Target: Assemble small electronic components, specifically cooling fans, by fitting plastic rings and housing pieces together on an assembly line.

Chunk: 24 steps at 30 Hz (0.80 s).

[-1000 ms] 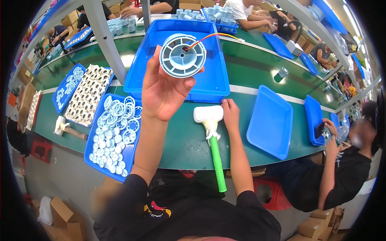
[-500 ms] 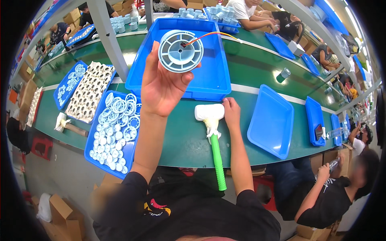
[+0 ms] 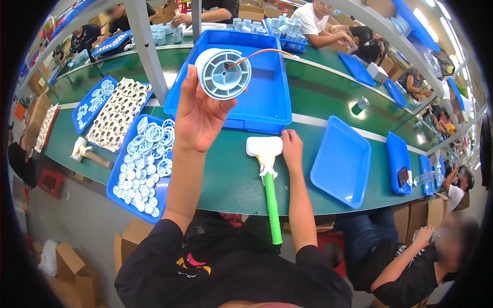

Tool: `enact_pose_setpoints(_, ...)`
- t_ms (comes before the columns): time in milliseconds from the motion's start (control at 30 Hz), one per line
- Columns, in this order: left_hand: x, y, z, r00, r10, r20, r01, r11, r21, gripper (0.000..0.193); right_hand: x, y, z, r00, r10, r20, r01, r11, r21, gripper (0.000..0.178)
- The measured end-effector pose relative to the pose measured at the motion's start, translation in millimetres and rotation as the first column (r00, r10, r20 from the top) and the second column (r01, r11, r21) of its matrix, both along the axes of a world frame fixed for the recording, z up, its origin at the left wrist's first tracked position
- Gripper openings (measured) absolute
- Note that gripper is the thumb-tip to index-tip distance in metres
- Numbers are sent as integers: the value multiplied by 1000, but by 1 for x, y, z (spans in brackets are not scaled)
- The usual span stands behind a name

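Note:
My left hand (image 3: 203,115) is raised over the large blue tray (image 3: 267,126), its fingers wrapped round a light-blue cylindrical plastic housing (image 3: 224,77). The housing's spoked round end shows, and a thin bundle of red, yellow and dark wires (image 3: 264,50) comes out near its centre. On the table lies a mallet (image 3: 271,205) with a green handle and a head wrapped in white. My right hand (image 3: 291,148) rests beside the mallet head, close to the tray's front right corner. Its fingers are curled, and whatever might be in them is hidden.
At left a blue tray (image 3: 167,194) holds loose rings and caps, near an egg-carton-like tray (image 3: 117,114) and a second wrapped mallet (image 3: 95,155). Another blue tray (image 3: 341,164) lies at right. A light-blue cylinder (image 3: 362,102) stands beyond it. A co-worker (image 3: 411,262) sits at lower right.
The housing in my left hand has tilted, so more of its side wall shows, and it sits slightly lower and further left. My right hand stays beside the mallet. The view has shifted a little.

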State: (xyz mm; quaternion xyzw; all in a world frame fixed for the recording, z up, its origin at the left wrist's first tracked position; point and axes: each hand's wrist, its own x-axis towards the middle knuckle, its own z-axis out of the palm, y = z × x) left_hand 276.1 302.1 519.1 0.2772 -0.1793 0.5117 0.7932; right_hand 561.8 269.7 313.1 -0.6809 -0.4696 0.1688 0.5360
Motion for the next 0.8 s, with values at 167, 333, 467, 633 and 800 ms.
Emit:
enact_pose_setpoints(167,-9,-16,-46,986,-9,-168,-17,987,-157,58,-1,1,-3,999,0,40,0,1000,8,27)
enact_pose_setpoints(333,-21,-52,-90,953,107,-285,-165,967,-191,63,0,-2,-6,998,22,52,-24,999,25,28)
enact_pose_setpoints(467,-21,-69,-122,904,141,-403,-260,931,-256,61,0,-3,1,998,27,60,-27,1000,3,29)
enact_pose_setpoints(633,-14,-80,-161,415,495,-763,-527,815,242,65,-6,-6,6,977,-60,205,39,994,105,27)
enact_pose_setpoints(800,-26,-102,-181,101,569,-816,-432,764,479,68,-34,-23,41,974,28,226,-87,964,253,21)
